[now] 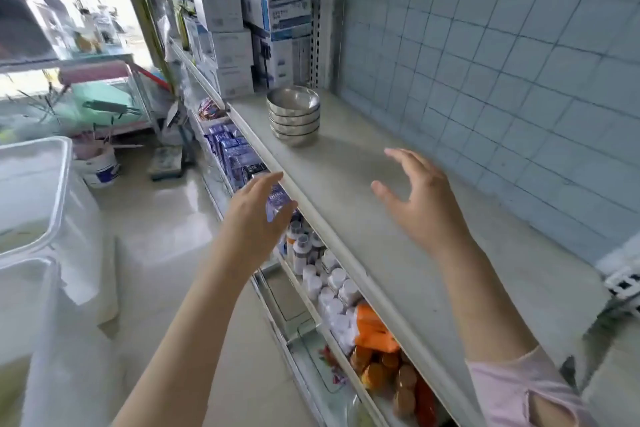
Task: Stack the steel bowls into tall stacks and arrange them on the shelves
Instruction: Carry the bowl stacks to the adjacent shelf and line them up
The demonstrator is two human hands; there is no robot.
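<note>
Bowl stack [293, 116]: far along shelf [363, 184], perhaps five high. Left hand [254, 218], right hand [420, 203]: spread, empty. Add bowls centred, rims level.

The stack of steel bowls [293, 116] shines with a polished, mirror-like metal finish on the matt, smooth painted shelf [381, 218], backed by a pale blue tiled wall [502, 80] with a dull glaze, beside printed cardboard boxes [249, 31].

Shelf [363, 184] — bowl stack [293, 116], boxes [242, 45].
</note>
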